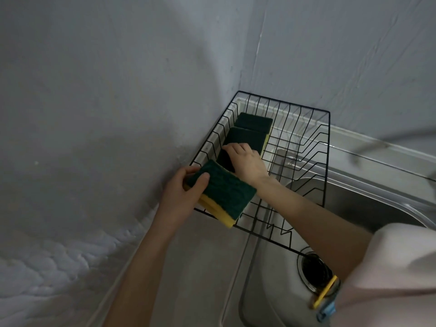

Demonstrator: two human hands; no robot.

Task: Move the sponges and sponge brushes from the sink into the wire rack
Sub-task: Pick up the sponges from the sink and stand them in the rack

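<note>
Your left hand (181, 194) grips a soft, light sponge (224, 193) by its edge; right hand (247, 160) pinches another into the wire rack (326, 147). Squeeze gently.

A black wire rack (304, 128) fills mid-frame; inside, along its left side, two green-topped yellow sponges (250, 132) lie. The steel sink (271, 267) sits lower right.

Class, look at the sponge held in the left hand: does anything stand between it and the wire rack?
Yes. The right hand and forearm lie just beyond the sponge gripped by the left hand, over the wire rack, handling another sponge.
</note>
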